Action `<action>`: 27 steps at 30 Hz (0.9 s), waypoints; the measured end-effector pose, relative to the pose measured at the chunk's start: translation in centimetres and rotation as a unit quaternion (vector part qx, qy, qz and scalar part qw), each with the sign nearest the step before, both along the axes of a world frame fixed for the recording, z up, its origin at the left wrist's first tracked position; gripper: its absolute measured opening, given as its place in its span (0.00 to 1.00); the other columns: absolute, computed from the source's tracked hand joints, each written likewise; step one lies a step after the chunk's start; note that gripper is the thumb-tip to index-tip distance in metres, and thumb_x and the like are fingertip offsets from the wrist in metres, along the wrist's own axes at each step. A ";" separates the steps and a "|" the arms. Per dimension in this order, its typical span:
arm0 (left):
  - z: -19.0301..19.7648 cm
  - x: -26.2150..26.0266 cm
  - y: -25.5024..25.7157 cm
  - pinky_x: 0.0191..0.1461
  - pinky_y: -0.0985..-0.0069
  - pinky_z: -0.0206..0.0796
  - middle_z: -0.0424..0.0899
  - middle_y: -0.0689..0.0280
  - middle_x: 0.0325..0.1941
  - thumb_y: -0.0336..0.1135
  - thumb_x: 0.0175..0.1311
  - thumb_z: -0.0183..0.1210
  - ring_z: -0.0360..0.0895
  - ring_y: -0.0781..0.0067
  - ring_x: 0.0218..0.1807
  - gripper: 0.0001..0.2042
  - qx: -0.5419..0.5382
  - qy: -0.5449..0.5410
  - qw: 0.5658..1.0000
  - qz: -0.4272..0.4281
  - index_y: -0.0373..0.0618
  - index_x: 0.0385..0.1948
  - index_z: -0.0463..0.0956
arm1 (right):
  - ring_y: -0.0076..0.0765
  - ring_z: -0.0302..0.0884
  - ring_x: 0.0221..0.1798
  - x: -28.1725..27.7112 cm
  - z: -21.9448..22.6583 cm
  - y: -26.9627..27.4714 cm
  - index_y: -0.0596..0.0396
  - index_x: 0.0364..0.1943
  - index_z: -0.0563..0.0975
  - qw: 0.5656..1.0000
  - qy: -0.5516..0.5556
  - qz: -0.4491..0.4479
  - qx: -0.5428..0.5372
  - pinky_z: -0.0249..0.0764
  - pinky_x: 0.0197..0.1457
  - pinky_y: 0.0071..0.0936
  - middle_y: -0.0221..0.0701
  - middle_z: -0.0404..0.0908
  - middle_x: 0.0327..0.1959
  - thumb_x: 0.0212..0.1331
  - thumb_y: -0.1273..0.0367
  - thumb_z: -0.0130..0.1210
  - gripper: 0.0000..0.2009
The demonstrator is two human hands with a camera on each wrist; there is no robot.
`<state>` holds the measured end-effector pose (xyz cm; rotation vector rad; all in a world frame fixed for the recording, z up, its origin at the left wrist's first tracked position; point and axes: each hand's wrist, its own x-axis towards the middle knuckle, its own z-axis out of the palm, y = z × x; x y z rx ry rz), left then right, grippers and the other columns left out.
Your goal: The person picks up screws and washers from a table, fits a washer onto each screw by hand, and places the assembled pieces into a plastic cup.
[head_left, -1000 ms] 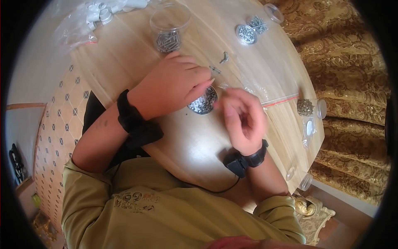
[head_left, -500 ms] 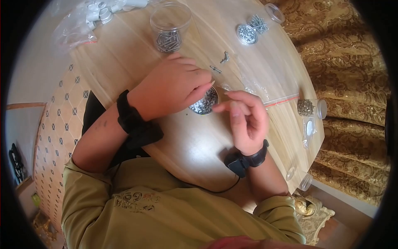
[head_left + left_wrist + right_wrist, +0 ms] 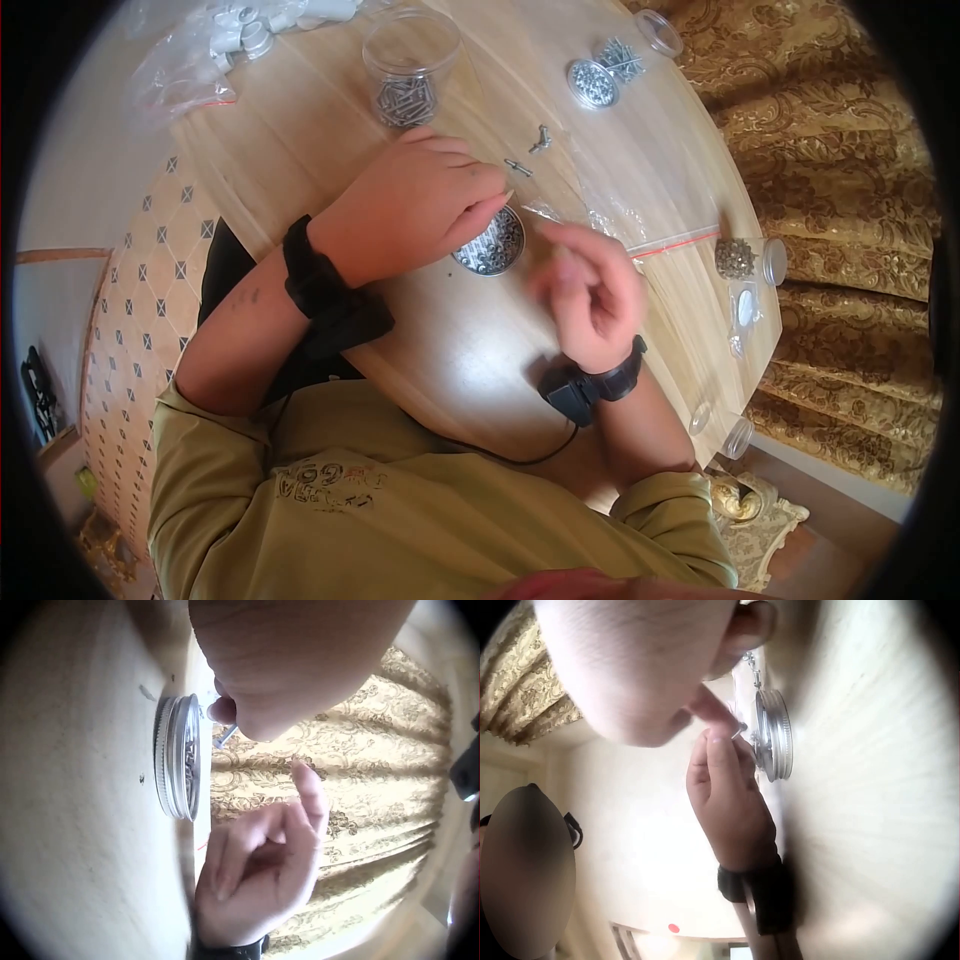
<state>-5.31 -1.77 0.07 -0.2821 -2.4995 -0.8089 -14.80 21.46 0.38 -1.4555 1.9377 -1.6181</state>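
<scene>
In the head view the left hand (image 3: 405, 210) is held beside a round metal lid (image 3: 490, 270) of small nuts (image 3: 505, 238). Its thumb and fingers pinch a thin metal bolt, whose end shows in the left wrist view (image 3: 225, 737); the right wrist view shows the same pinch by the left hand (image 3: 731, 795). Across the lid hovers the right hand (image 3: 590, 295), blurred, its index finger partly extended and the others loosely bent. Nothing is seen held in it. Whether its fingertip touches the bolt, I cannot tell.
Two small bolts or fasteners (image 3: 518, 168) lie beyond the lid. A clear tub of bolts (image 3: 407, 100) stands behind the left hand. Farther right are another lid of small parts (image 3: 594, 83), loose screws (image 3: 622, 60), a plastic bag (image 3: 660, 243) and a small jar (image 3: 738, 258).
The right hand has moved back and forth slightly beside the lid, its index finger and thumb changing position. The left hand has stayed nearly still, keeping its pinch.
</scene>
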 end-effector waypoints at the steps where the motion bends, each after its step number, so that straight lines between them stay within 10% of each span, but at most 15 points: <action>1: 0.0 0.0 0.0 0.48 0.63 0.65 0.76 0.61 0.28 0.30 0.66 0.61 0.75 0.56 0.37 0.03 -0.002 0.000 1.000 0.003 0.43 0.32 0.78 | 0.16 0.73 0.29 0.0 -0.1 0.2 0.62 0.62 0.77 1.000 0.000 0.000 0.000 0.70 0.33 0.16 0.31 0.87 0.35 0.68 0.79 0.55 0.18; 8: 0.3 0.1 0.0 0.48 0.63 0.65 0.77 0.61 0.29 0.30 0.66 0.61 0.75 0.56 0.38 0.03 0.002 -0.018 1.000 0.000 0.43 0.32 0.77 | 0.10 0.61 0.25 0.3 0.4 -1.4 0.62 0.65 0.72 0.995 -0.083 -0.047 0.033 0.62 0.29 0.14 0.30 0.87 0.56 0.67 0.79 0.57 0.21; 16: 6.1 1.1 -2.6 0.40 0.64 0.69 0.78 0.62 0.27 0.32 0.69 0.64 0.76 0.59 0.30 0.05 0.024 0.174 0.965 0.195 0.43 0.41 0.83 | 0.11 0.69 0.31 0.0 -0.4 -1.5 0.61 0.61 0.75 0.990 -0.131 -0.050 0.020 0.68 0.35 0.13 0.27 0.86 0.47 0.71 0.78 0.54 0.16; 22: 6.3 0.5 -2.9 0.35 0.68 0.69 0.77 0.63 0.24 0.34 0.68 0.66 0.75 0.62 0.29 0.13 0.100 0.099 0.947 0.287 0.45 0.52 0.80 | 0.17 0.80 0.39 0.0 -0.4 -1.5 0.60 0.59 0.77 0.992 -0.119 -0.044 0.022 0.76 0.42 0.16 0.28 0.85 0.41 0.73 0.78 0.54 0.13; 27: 4.6 0.4 0.4 0.37 0.68 0.71 0.79 0.62 0.31 0.32 0.69 0.64 0.77 0.62 0.31 0.14 0.099 0.070 0.977 0.177 0.45 0.55 0.78 | 0.20 0.83 0.43 -0.2 -0.6 -1.4 0.61 0.57 0.77 0.991 -0.119 -0.050 0.030 0.78 0.45 0.18 0.29 0.85 0.40 0.73 0.78 0.54 0.12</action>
